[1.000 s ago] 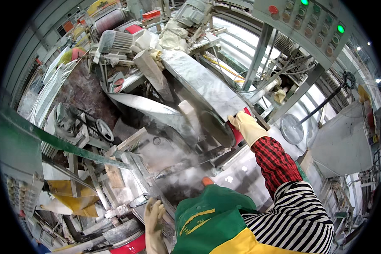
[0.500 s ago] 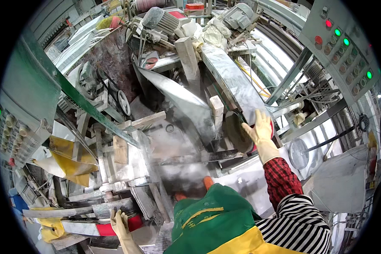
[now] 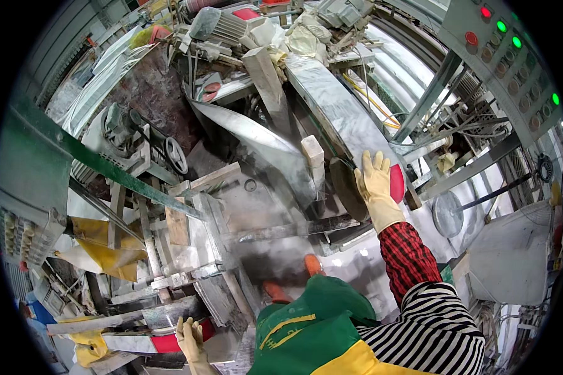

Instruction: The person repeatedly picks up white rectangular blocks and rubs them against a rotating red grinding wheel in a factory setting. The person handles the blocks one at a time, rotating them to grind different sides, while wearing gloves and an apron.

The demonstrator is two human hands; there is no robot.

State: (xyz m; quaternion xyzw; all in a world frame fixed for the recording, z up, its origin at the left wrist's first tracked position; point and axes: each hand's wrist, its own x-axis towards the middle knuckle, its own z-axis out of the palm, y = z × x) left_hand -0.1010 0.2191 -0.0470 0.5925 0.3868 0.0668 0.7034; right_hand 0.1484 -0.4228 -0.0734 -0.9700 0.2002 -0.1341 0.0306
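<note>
My right hand (image 3: 376,190), in a cream rubber glove, lies flat with its fingers stretched out on the near end of a long grey-and-white marble-patterned slab (image 3: 331,109). The slab's red end (image 3: 397,183) shows beside the glove. A round, dusty disc (image 3: 348,189) stands on edge just left of that hand. Low on the left, my left hand (image 3: 192,337), also gloved, is loosely bent with nothing visible in it. Nearest to it is the red end (image 3: 169,343) of a second marble-patterned strip (image 3: 130,343); I cannot tell whether they touch.
A curved metal sheet (image 3: 250,128) and wooden posts (image 3: 266,81) stand ahead. Control panels with lit buttons (image 3: 507,69) hang at the right and left (image 3: 25,231). A green bar (image 3: 125,169) crosses the left side. Orange boots (image 3: 313,265) stand on the wet floor.
My right hand has turned more upright and shifted slightly left on the slab, showing more of the red end. My left hand has moved a little right and down. The view has shifted.
</note>
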